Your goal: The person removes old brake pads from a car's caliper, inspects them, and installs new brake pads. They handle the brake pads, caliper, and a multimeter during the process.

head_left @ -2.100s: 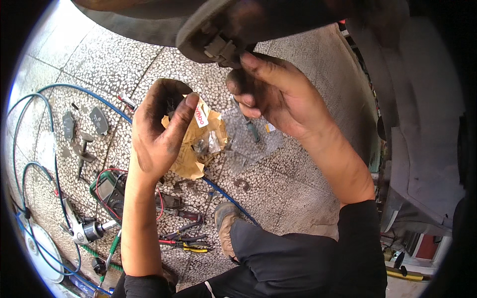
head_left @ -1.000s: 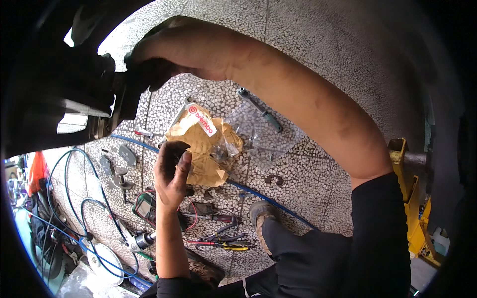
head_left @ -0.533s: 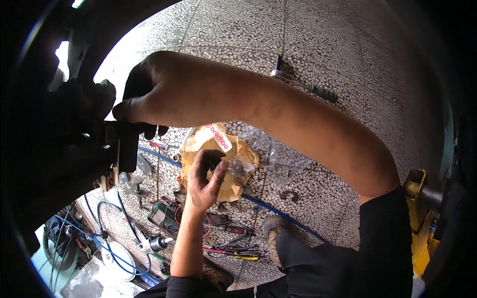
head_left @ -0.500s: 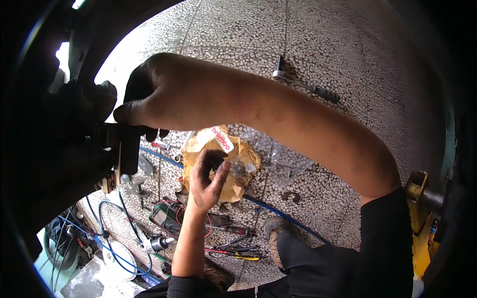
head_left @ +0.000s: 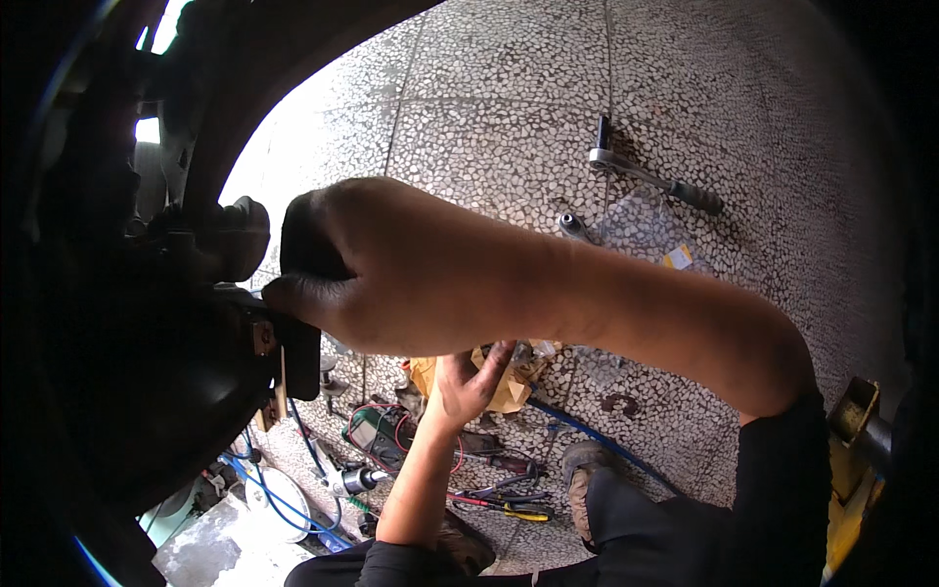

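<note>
My right hand (head_left: 342, 269) reaches in from the right to a dark vehicle assembly (head_left: 186, 372) at the left. Its thumb and fingers are curled closed at the assembly's edge, and what they grip is lost in shadow. Just below the thumb juts a flat dark plate (head_left: 299, 357). Lower down, my left hand (head_left: 468, 386) is held above the floor with its thumb spread away from the palm. My right forearm covers most of its fingers. Both hands have blackened skin. Behind the left hand lies crumpled brown paper (head_left: 511, 396), partly covered.
On the speckled floor lie a ratchet wrench (head_left: 655, 181), clear plastic bags (head_left: 636, 225), pliers (head_left: 499, 499) and a blue hose (head_left: 606, 445). An air impact tool (head_left: 354, 479) and a green device with a red cord (head_left: 377, 435) are lower left. A yellow metal stand (head_left: 851, 489) stands right.
The view has shifted, so the floor and assembly appear farther right and lower. My right forearm now covers the left hand's fingers, which showed curved before. My right hand stays at the assembly.
</note>
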Demonstrator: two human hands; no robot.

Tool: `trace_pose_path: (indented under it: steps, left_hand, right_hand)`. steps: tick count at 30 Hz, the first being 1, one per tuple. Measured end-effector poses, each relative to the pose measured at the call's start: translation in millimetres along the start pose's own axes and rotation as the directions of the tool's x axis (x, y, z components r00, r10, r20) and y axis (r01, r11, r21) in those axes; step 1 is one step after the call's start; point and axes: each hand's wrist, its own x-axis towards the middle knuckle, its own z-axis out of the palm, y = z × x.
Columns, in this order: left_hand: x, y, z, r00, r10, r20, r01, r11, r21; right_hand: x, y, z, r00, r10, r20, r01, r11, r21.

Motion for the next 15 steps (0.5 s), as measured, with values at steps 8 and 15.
trace_pose_path:
  steps: [8,15]
  left_hand:
    - [-14,-15,-9,0.990,-0.141,0.020,0.139,0.988,0.075]
    - [-5,-8,1,0.998,-0.042,-0.042,0.042,0.999,-0.006]
  right_hand:
    - [-1,1,-4,0.999,0.015,0.035,-0.021,0.981,0.190]
    - [0,6,-6,0.992,-0.124,-0.019,0.125,0.971,0.206]
